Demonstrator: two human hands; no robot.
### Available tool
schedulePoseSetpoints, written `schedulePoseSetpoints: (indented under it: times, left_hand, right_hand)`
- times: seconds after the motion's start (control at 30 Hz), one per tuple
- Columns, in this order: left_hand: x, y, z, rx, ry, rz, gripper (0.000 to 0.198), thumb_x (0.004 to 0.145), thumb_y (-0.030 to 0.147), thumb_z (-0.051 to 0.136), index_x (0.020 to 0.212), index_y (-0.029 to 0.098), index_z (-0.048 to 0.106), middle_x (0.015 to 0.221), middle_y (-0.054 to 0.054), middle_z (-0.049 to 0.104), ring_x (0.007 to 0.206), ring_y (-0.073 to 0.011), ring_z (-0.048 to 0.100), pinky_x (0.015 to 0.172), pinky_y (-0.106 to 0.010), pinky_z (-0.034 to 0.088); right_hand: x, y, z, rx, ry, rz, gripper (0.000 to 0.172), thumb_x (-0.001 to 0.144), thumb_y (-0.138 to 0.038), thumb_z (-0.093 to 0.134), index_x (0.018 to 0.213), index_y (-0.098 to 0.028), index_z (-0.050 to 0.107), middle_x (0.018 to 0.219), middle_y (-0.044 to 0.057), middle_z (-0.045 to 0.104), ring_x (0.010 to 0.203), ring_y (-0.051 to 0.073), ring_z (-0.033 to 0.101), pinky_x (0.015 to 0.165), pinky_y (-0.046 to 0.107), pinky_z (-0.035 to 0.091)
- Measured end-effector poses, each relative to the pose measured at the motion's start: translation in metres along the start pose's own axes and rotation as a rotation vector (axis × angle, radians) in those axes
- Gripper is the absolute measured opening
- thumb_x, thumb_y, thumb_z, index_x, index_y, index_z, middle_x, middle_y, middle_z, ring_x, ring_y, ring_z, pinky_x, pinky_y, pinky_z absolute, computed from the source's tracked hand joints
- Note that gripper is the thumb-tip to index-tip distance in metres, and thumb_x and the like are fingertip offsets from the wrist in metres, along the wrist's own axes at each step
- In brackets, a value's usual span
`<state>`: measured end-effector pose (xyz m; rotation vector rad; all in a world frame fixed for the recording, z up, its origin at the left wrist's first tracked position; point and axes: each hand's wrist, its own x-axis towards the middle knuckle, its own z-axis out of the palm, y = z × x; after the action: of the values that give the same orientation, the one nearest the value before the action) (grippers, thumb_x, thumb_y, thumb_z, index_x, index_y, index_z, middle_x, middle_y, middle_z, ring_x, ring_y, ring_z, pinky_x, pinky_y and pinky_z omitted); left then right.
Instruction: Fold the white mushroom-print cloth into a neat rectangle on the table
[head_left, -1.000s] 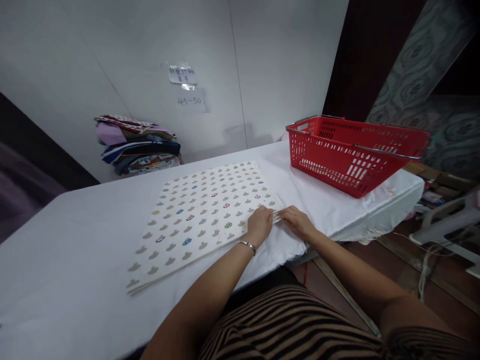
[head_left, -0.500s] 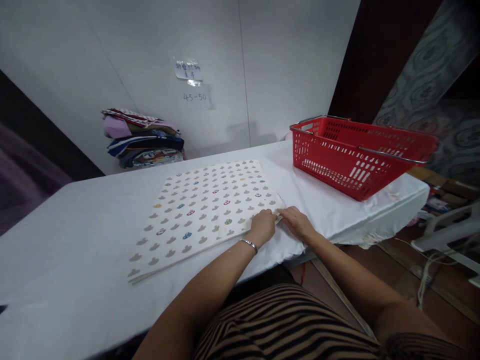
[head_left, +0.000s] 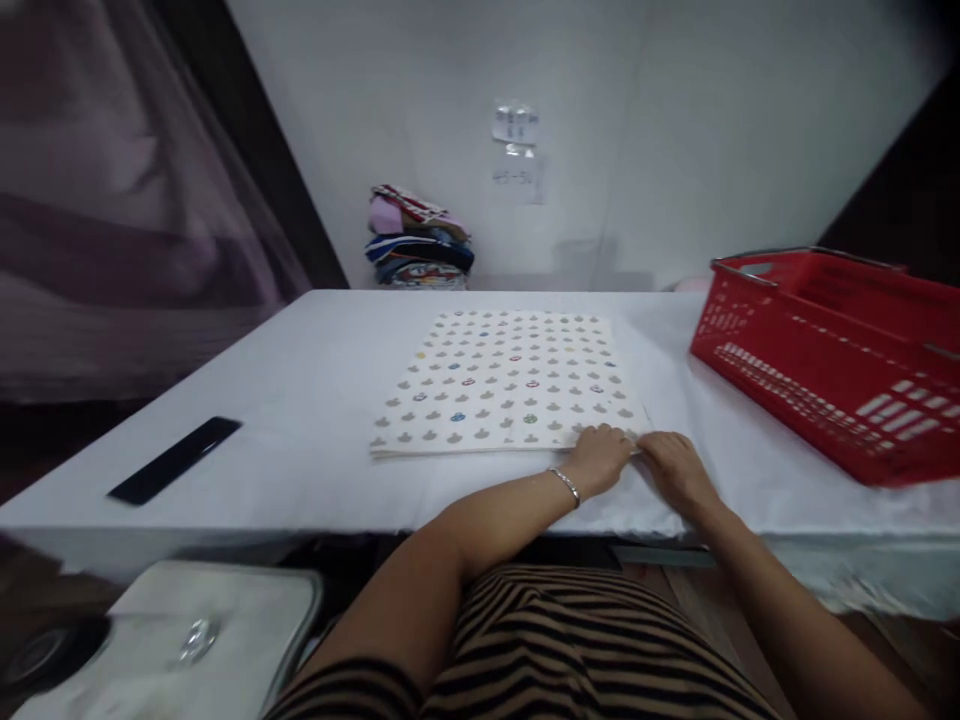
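Observation:
A folded white cloth (head_left: 510,375), printed with rows of small grey motifs and a few coloured ones, lies flat on the white-covered table (head_left: 315,370). At its near right corner is my left hand (head_left: 598,460), with a silver bracelet at the wrist; its fingers are curled over the cloth's front edge. Close beside it, my right hand (head_left: 675,468) pinches the very tip of that corner with thumb and fingers. The layers under my fingertips are hidden.
A red plastic basket (head_left: 817,370) with metal handles stands on the right. Folded clothes (head_left: 420,240) are piled at the back by the wall, below paper signs (head_left: 516,150). A black phone-like slab (head_left: 176,460) lies at the left; a white chair seat (head_left: 202,610) is below.
My view has swung to the left, bringing the dark slab and chair into sight. Both hands stay at the same corner of the cloth, which lies as before.

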<state>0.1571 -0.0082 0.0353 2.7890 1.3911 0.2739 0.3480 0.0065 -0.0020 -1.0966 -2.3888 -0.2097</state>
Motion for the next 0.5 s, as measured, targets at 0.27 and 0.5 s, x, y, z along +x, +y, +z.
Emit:
schedulePoseSetpoints:
  times: [0.27,0.5]
  left_hand:
    - [-0.015,-0.016,0.006,0.062,0.025,-0.092,0.020,0.090,0.013,0.038,0.098,0.013,0.056,0.103,-0.009,0.056,0.098,-0.0215,0.048,0.075,-0.034,0.038]
    - [-0.065,-0.065,-0.009,0.088,0.020,-0.290,0.022,0.090,0.012,0.037,0.100,0.013,0.056,0.105,-0.010,0.057,0.101,-0.0221,0.046,0.079,-0.036,0.037]
  right_hand:
    - [-0.004,0.014,0.001,-0.062,-0.075,-0.057,0.028,0.091,-0.030,0.039,0.095,-0.019,0.064,0.093,0.008,0.070,0.088,0.023,0.064,0.080,0.038,0.044]
    - [-0.004,0.020,0.004,-0.042,-0.148,-0.095,0.033,0.089,-0.030,0.039,0.108,-0.022,0.064,0.102,0.014,0.069,0.091,0.029,0.064,0.081,0.046,0.048]
